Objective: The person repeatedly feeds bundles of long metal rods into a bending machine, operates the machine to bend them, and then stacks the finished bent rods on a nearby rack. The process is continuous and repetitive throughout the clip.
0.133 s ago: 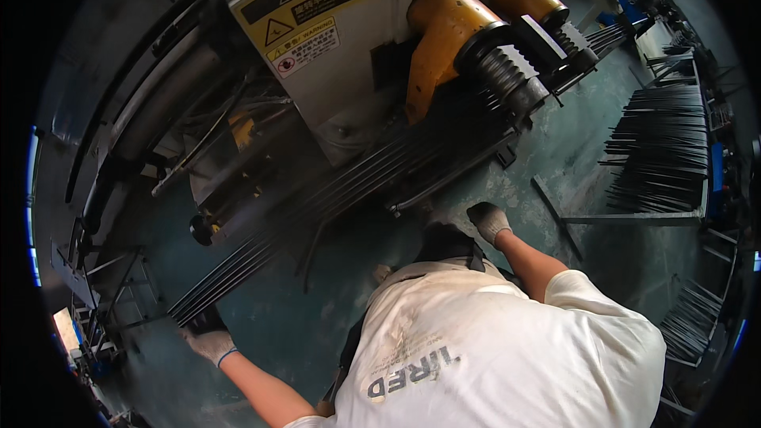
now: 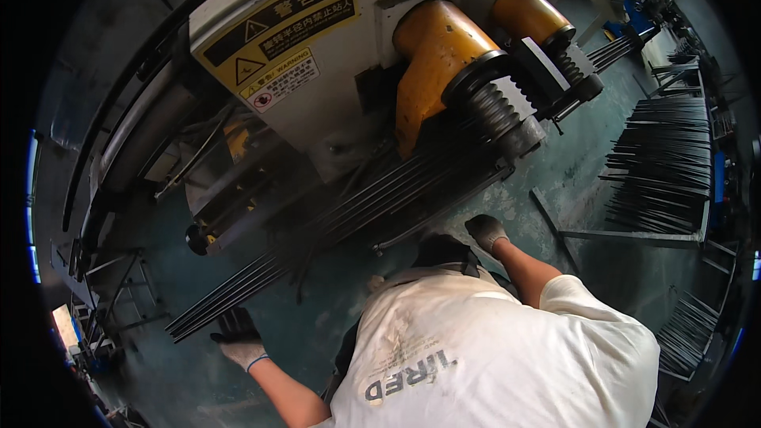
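Black rods (image 2: 333,226), yellow-orange machine cylinders (image 2: 432,47), grey-and-black gloved hands, white shirt (image 2: 491,349), teal floor (image 2: 571,182)

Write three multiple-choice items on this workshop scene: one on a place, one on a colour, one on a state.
1. Where is the left hand?
A. at the lower-left end of the long dark rods
B. on the yellow cylinders
C. on the rack of rods at the right

2. What colour are the two big cylinders on the machine?
A. blue
B. yellow-orange
C. white

3. How are both hands dressed?
A. bare
B. gloved
C. wrapped in tape

Answers:
1 A, the left hand sits at the rods' lower-left tips.
2 B, both housings are yellow-orange.
3 B, the left hand and the right hand wear work gloves with dark palms.
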Tool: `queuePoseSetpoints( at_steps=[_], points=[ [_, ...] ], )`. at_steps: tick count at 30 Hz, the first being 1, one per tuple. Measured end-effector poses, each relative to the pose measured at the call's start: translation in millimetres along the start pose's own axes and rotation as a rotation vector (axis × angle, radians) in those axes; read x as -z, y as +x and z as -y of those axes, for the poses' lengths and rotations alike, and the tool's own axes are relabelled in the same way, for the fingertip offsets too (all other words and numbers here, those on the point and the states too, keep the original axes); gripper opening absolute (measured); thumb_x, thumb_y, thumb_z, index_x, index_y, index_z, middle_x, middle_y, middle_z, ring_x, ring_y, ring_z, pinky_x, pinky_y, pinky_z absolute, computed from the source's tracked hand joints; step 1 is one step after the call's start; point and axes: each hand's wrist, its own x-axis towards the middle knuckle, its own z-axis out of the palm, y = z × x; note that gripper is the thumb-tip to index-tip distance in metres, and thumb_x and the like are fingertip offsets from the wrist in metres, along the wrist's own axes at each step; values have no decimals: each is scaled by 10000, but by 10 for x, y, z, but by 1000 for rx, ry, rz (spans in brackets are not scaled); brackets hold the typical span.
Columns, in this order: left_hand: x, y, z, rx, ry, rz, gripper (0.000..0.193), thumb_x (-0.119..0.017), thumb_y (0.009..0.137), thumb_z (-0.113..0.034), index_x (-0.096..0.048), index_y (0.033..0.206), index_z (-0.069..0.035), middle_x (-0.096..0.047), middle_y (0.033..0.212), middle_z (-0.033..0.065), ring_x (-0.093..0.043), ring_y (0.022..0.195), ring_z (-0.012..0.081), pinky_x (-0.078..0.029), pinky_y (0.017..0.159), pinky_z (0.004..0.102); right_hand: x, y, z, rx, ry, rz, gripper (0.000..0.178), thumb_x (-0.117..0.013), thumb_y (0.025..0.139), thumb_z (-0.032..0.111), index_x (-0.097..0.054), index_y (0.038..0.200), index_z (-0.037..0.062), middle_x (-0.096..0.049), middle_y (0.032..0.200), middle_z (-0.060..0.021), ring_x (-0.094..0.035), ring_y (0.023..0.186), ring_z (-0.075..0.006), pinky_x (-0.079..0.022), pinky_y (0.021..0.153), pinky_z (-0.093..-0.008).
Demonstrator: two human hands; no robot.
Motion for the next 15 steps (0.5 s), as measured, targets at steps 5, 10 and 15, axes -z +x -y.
queuePoseSetpoints(
  at_steps=[5,10,15],
  points=[
    [462,-136,1630,408,-14,621,664,-446,1156,-580,-600,1584,-96,-562,1670,148,-474,1558,363,-373,1297,552,255,590,-641,-107,160,-15,483,-640,1041,441,-788,1303,63,-767,1341,-232,-691,1309,-453,-538,1106,-489],
    [-116,-512,2463,15,1003,505,420,-601,1082,-388,-714,1415,-158,-662,1537,120,-563,1470,340,-466,1213,511,250,1212,-1497,108,76,92,493,-688,1040,387,-723,1427,84,-730,1472,-177,-667,1400,-349,-529,1121,-441],
    [-636,-892,2297,-727,2095,834,292,-710,996,-229,-784,1277,-205,-739,1407,73,-622,1395,284,-546,1134,444,265,1337,-1477,41,319,87,425,-732,1006,375,-783,1286,59,-798,1275,-170,-746,1207,-348,-567,1028,-439]
  ],
)
